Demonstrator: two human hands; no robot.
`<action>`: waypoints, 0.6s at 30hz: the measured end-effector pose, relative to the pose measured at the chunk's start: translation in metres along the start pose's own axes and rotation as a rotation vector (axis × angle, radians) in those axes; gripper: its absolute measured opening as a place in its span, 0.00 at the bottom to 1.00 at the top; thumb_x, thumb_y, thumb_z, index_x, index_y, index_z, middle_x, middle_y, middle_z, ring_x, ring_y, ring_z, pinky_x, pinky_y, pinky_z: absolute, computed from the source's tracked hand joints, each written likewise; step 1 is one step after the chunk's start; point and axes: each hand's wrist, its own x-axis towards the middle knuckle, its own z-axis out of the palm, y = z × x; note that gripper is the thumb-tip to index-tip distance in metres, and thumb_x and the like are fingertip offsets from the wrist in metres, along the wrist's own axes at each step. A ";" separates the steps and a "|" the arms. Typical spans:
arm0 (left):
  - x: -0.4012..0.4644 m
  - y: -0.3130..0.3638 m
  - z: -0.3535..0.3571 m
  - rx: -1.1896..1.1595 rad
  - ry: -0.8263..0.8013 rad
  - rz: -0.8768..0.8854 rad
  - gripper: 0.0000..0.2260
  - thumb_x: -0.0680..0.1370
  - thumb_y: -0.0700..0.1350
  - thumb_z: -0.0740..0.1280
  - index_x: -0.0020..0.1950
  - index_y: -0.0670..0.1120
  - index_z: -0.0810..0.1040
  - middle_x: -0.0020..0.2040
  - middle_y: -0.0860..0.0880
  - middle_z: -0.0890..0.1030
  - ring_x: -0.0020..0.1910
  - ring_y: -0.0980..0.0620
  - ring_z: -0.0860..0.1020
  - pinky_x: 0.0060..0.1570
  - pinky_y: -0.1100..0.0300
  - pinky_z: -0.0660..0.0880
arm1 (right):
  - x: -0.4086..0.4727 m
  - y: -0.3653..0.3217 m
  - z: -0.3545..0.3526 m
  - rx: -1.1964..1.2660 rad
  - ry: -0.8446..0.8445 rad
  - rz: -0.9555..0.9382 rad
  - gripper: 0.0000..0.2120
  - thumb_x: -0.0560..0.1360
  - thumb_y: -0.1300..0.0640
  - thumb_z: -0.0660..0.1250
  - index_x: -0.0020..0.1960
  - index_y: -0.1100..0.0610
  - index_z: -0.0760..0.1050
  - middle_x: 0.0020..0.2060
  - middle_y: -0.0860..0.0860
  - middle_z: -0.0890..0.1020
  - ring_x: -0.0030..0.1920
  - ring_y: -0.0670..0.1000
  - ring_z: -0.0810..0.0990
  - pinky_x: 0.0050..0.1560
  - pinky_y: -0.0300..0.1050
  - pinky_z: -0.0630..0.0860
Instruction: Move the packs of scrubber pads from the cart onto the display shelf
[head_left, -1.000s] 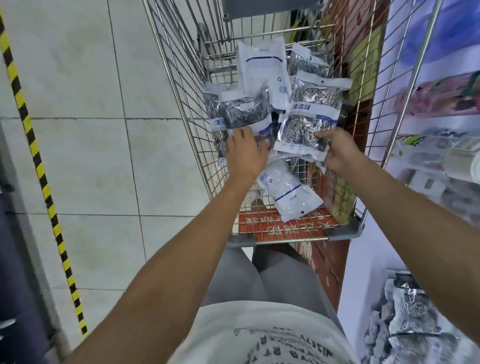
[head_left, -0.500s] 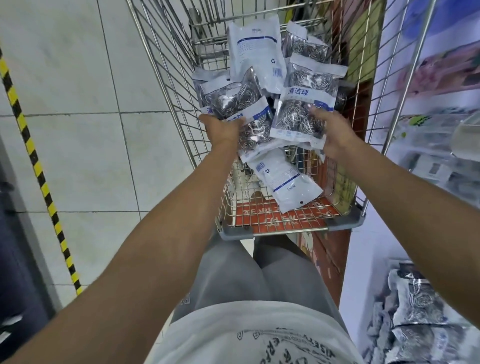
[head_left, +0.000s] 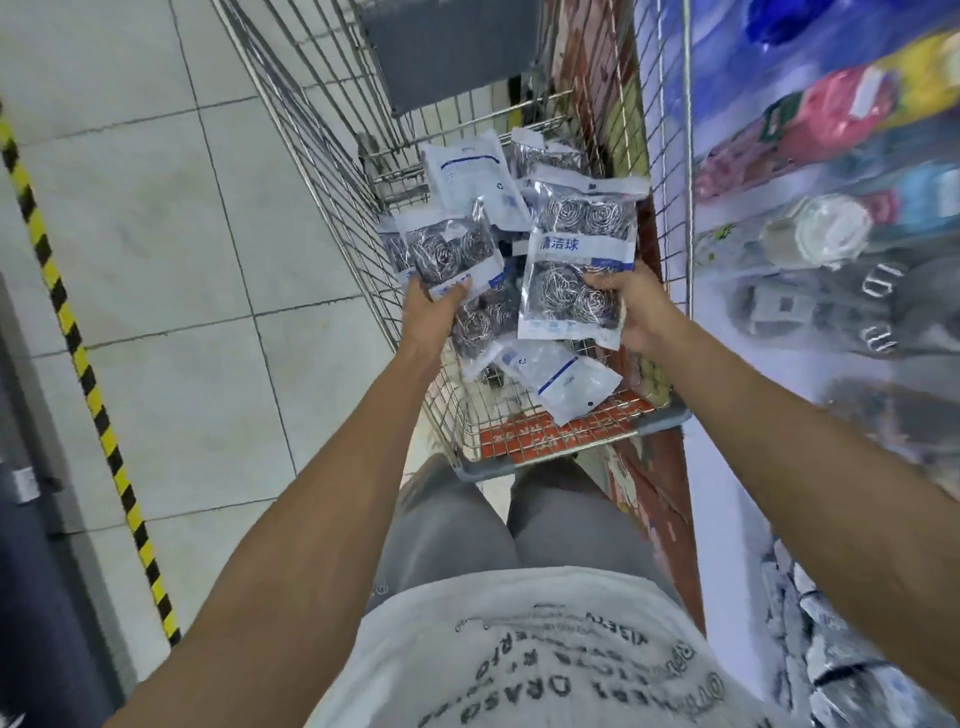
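Above the wire cart (head_left: 332, 156) at frame centre, the left hand (head_left: 434, 312) grips a fan of scrubber packs (head_left: 449, 254) while the right hand (head_left: 631, 306) pinches another pack (head_left: 576, 260). The film bags look light, slick and crinkly; edges seem the safest hold.

Cart count: packs and hands

One wire cart (head_left: 332, 156); two hands, left hand (head_left: 434, 317) and right hand (head_left: 636, 306); at least six scrubber packs (head_left: 579, 260) visible, overlap hiding the exact number.

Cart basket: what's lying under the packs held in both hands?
One white-backed scrubber pack lies on the cart floor, over a red sign. Anything further back is covered by the held packs.
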 end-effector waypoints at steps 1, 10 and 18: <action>-0.010 0.002 -0.008 0.010 -0.003 0.006 0.42 0.71 0.59 0.79 0.80 0.54 0.62 0.76 0.48 0.72 0.72 0.44 0.74 0.72 0.37 0.70 | -0.022 -0.001 0.005 0.010 0.016 -0.005 0.32 0.63 0.60 0.80 0.65 0.46 0.78 0.60 0.50 0.84 0.63 0.57 0.79 0.64 0.66 0.75; -0.095 0.020 -0.062 0.055 -0.202 0.035 0.40 0.70 0.69 0.75 0.77 0.57 0.66 0.70 0.50 0.77 0.64 0.48 0.79 0.59 0.49 0.81 | -0.172 0.051 0.025 0.352 0.130 -0.170 0.19 0.74 0.61 0.76 0.64 0.56 0.79 0.50 0.52 0.87 0.54 0.55 0.85 0.60 0.64 0.79; -0.109 -0.009 -0.079 0.298 -0.384 0.101 0.41 0.65 0.72 0.77 0.74 0.62 0.69 0.77 0.46 0.71 0.71 0.40 0.75 0.67 0.32 0.73 | -0.272 0.143 0.005 0.688 0.196 -0.267 0.16 0.73 0.61 0.76 0.60 0.57 0.81 0.54 0.60 0.86 0.57 0.63 0.84 0.59 0.70 0.78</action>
